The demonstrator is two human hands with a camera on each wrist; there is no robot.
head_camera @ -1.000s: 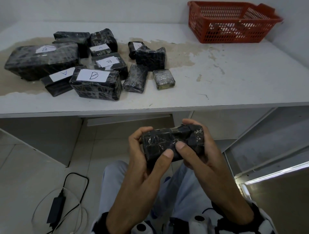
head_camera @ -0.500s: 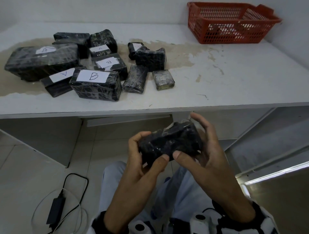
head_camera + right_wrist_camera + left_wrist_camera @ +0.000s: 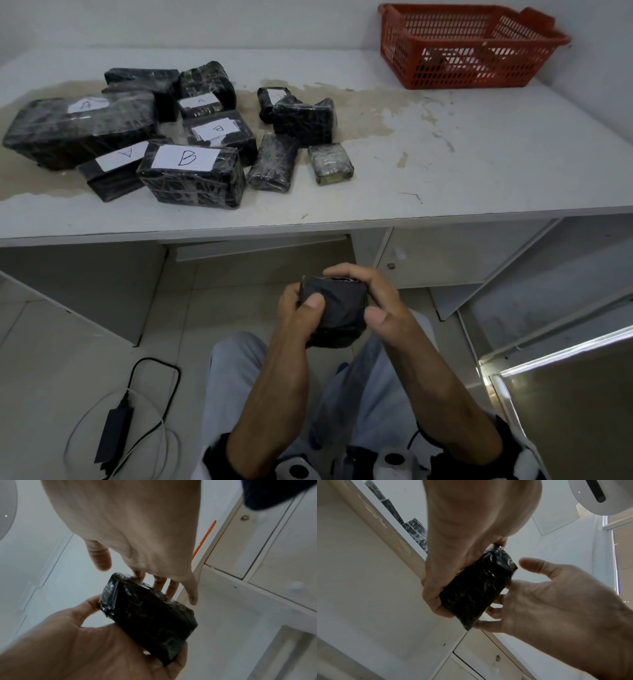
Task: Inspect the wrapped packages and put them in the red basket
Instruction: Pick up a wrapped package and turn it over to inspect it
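A small black wrapped package [image 3: 337, 310] is below the table edge, over my lap. My left hand [image 3: 298, 308] grips its left side, thumb on the near face. My right hand [image 3: 380, 298] curls its fingers over the top and far side, thumb at the right edge. In the left wrist view my left hand [image 3: 453, 561] clamps the package [image 3: 477, 588] and the right hand [image 3: 547, 595] has its fingers behind it. In the right wrist view the package [image 3: 149, 615] rests in the left palm [image 3: 85, 642]. The red basket [image 3: 472, 72] stands at the table's back right.
Several black wrapped packages, some with white A or B labels [image 3: 191, 174], and one small pale package [image 3: 330, 163] lie on the left half of the white table [image 3: 479, 164]. A power adapter with cables [image 3: 113, 428] lies on the floor. Cabinet fronts [image 3: 428, 253] stand under the table.
Both hands have turned the package from lying sideways to end-on, and my right fingers have closed over its top. The hands have stayed over my lap.
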